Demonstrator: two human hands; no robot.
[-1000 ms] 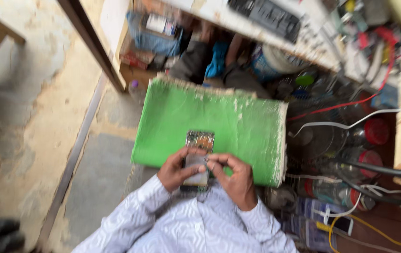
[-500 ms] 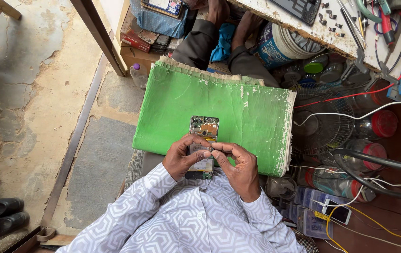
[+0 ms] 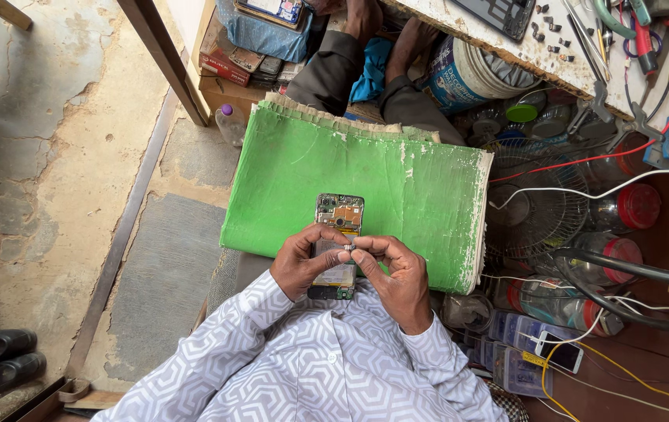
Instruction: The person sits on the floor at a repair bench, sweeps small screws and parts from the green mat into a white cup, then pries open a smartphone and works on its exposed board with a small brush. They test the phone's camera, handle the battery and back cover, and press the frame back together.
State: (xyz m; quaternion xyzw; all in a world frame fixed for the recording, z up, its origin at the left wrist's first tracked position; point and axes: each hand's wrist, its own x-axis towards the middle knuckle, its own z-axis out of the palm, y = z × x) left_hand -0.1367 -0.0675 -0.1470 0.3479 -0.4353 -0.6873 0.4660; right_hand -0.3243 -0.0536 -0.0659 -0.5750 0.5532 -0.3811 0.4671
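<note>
Fingertips of both hands meet over an opened phone (image 3: 337, 242) (back cover off, circuit board showing) lying on the green pad (image 3: 397, 187): left hand (image 3: 301, 262) steadies its edge, right hand (image 3: 394, 270) pinches a tiny part (image 3: 351, 247), which by my judgement needs careful seating next.

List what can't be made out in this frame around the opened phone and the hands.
Head view only:
- Lower half of the opened phone: covered by the left hand and right hand.
- Tiny part pinched between the fingertips: too small to identify.
- Person seated beyond the green board: cut off by the top edge.
</note>
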